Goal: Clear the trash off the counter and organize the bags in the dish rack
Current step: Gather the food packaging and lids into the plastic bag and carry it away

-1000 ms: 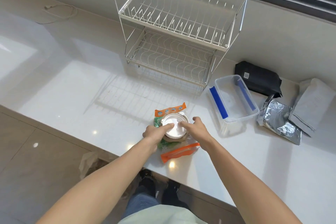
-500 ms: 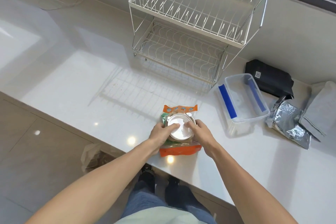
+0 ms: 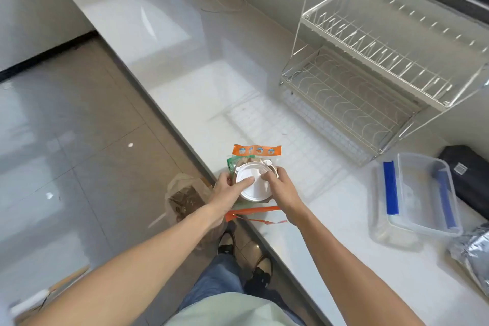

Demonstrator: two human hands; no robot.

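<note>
A round container with a white lid (image 3: pixel 253 184) sits on an orange and green snack wrapper (image 3: pixel 256 150) near the counter's front edge. My left hand (image 3: pixel 227 193) grips its left side with the thumb on the lid. From the right, my right hand (image 3: pixel 281 188) holds it, fingers over the lid's edge. The white two-tier dish rack (image 3: pixel 370 71) stands empty at the back right. A black bag (image 3: pixel 471 174) and a silver foil bag (image 3: pixel 473 249) lie at the far right.
A clear plastic box with blue clips (image 3: pixel 418 193) sits between the trash pile and the bags. A bin lined with a plastic bag (image 3: pixel 185 198) stands on the floor just below the counter edge, left of my hands. A thin cable (image 3: pixel 227 2) lies far back.
The view has swung left and down, bringing the floor and the bin into sight. Both hands still hold the container on the wrapper, now closer to the counter's front edge.
</note>
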